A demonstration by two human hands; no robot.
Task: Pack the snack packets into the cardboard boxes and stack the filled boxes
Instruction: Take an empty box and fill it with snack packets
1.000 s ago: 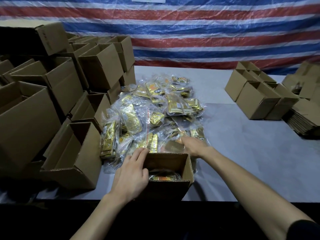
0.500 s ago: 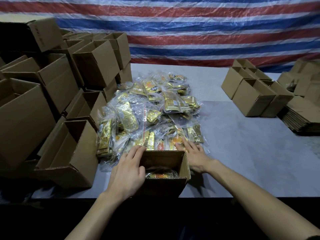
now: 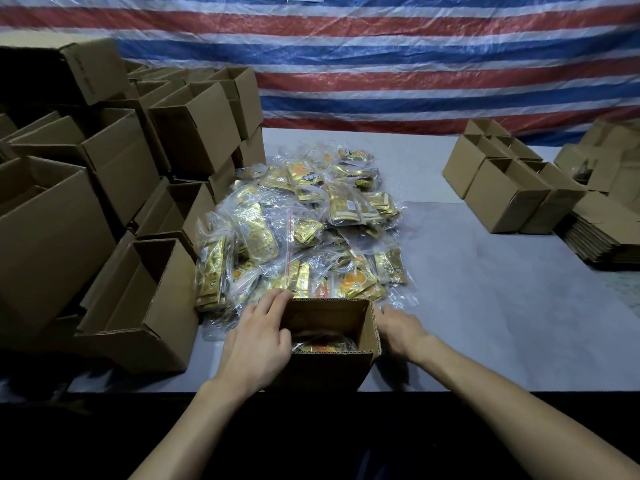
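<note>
Flanking box (image 3: 323, 372): left hand (image 3: 256, 344), right hand (image 3: 401, 329)

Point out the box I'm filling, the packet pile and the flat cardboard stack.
box (image 3: 329, 370): head view, front wall.
packet pile (image 3: 298, 223): head view, middle of the heap.
flat cardboard stack (image 3: 618, 223): head view, top sheet.
</note>
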